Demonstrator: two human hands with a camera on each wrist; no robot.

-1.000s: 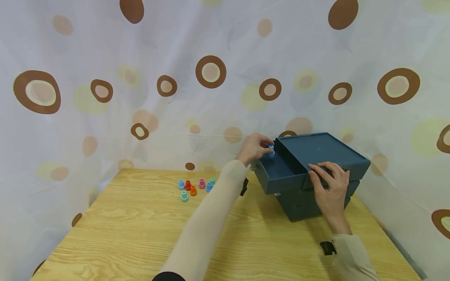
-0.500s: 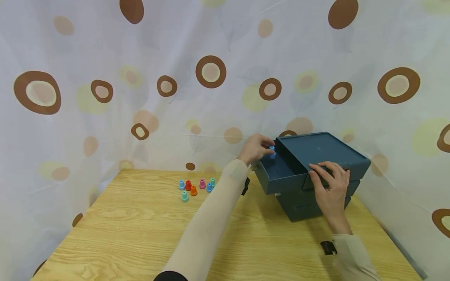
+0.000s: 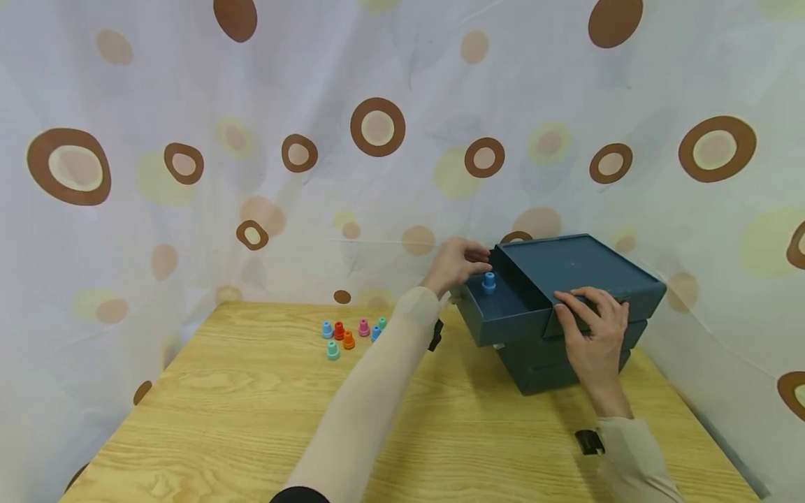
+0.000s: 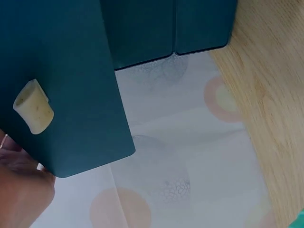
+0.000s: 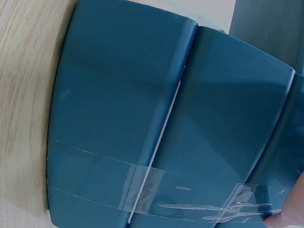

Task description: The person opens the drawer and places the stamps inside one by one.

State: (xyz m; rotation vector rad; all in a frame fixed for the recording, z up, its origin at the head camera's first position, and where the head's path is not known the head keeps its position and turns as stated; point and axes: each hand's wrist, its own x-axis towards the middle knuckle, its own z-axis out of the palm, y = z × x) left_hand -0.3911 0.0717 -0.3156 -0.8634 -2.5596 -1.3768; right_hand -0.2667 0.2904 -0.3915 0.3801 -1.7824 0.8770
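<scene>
Teal drawer box (image 3: 575, 269) — light-blue peg (image 3: 488, 282) — brown-ringed spotted curtain (image 3: 377, 127).

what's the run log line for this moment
left hand: open, above drawer | blue peg: in drawer | right hand: resting on cabinet

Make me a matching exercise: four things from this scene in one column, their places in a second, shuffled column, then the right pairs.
Things:
1. blue peg
2. orange peg
3. right hand
4. left hand

Places:
A. resting on the front edge of the cabinet
B. standing inside the open drawer
C. at the far end of the open drawer
D. on the table among the loose pegs

Pairs: 1-B, 2-D, 3-A, 4-C
</scene>
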